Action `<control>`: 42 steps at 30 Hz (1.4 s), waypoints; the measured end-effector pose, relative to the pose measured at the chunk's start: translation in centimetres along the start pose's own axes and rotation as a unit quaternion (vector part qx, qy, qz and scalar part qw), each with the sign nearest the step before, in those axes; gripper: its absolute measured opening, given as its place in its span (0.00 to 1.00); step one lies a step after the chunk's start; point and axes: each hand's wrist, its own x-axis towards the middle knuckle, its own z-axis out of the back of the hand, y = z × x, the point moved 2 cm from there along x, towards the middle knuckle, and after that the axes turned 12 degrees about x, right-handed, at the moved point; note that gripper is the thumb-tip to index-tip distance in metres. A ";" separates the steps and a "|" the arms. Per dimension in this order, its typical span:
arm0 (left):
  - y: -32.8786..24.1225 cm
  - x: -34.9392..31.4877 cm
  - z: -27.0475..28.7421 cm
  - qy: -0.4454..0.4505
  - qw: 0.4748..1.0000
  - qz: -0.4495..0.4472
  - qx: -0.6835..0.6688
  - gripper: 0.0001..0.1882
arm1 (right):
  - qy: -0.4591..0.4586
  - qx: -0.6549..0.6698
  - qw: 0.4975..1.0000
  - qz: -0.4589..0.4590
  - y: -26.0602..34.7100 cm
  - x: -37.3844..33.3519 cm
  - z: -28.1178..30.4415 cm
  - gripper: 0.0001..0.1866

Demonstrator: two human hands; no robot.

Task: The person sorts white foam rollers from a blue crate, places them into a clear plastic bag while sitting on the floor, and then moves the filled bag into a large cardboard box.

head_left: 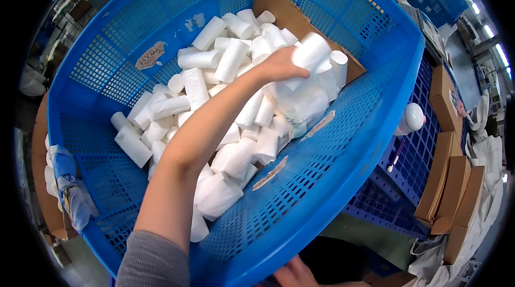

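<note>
My left hand (281, 65) reaches deep into a large blue plastic basket (343, 177) and is closed around a white roll (312, 51), slightly blurred by motion. Its thumb lies along the roll's lower side; the other fingers are mostly hidden behind it. Beneath and around the hand lies a heap of similar white rolls (232, 61), tumbled at all angles. Crumpled clear plastic film (308, 102) sits just below the held roll. At the bottom of the view, my right hand (296, 273) is against the basket's near rim, only partly visible, its fingers largely hidden.
A brown cardboard sheet (284, 5) lines the basket's far wall. To the right is a dark blue mesh rack (410, 166) bearing a white rounded container (413, 117) and cardboard boxes (444, 180). White bags (485, 158) hang beyond. Plastic wrapping (70, 182) hangs at the left rim.
</note>
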 end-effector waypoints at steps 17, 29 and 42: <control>-0.7 9.4 -9.4 0.006 0.943 0.024 0.331 0.34 | 0.001 -0.103 0.994 -0.031 -0.4 0.1 2.3 0.21; -14.4 -8.2 16.5 0.024 0.947 0.011 -0.319 0.32 | 0.274 -0.346 0.890 -0.115 -5.0 1.8 0.8 0.18; -17.9 -51.7 37.3 -0.468 0.812 0.188 0.293 0.23 | 0.281 -0.275 0.905 -0.161 -3.0 3.4 -1.6 0.16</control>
